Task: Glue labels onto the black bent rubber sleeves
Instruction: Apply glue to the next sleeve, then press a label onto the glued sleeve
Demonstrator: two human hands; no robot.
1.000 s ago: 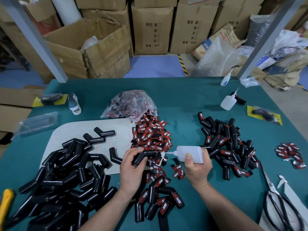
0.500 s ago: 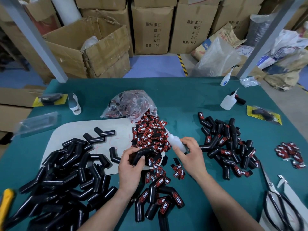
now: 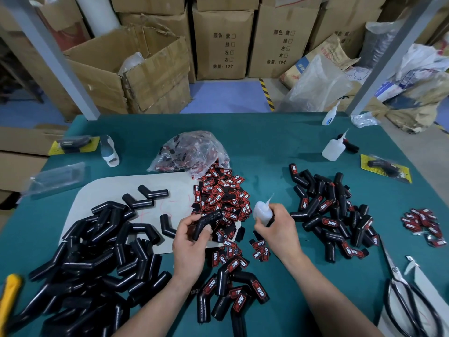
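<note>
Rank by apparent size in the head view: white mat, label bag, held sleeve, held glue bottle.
1. white mat
2. label bag
3. held sleeve and held glue bottle: these look alike and both are partly covered, so unranked.

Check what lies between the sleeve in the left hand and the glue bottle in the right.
Head view: the near edge of the label heap lies between sleeve and glue bottle.

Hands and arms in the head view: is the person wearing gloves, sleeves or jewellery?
Nothing worn shows. The left hand and right hand are bare, no gloves, rings or watch showing. The left forearm and right forearm are bare too, sleeveless to the frame edge.
</note>
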